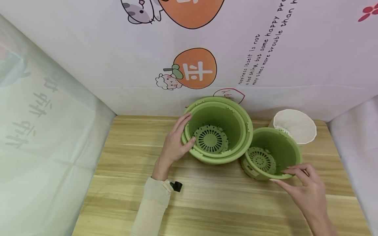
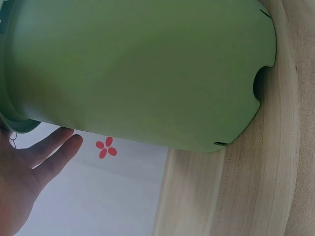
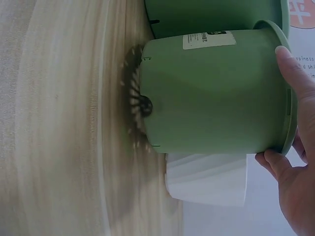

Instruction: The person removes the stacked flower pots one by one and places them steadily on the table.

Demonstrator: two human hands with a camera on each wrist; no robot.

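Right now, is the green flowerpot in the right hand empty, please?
Empty: nothing lies on the slotted base of the green flowerpot.

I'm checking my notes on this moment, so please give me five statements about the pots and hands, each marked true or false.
1. The left hand touches the nested green pots. True.
2. The smaller green pot carries a label. True.
3. In the head view, the smaller green pot partly hides the white container. True.
4. The right hand grips the white container. False: the right hand pinches the smaller green pot at its rim.
5. The smaller green pot sits inside the nested green pots. False: it is beside them.
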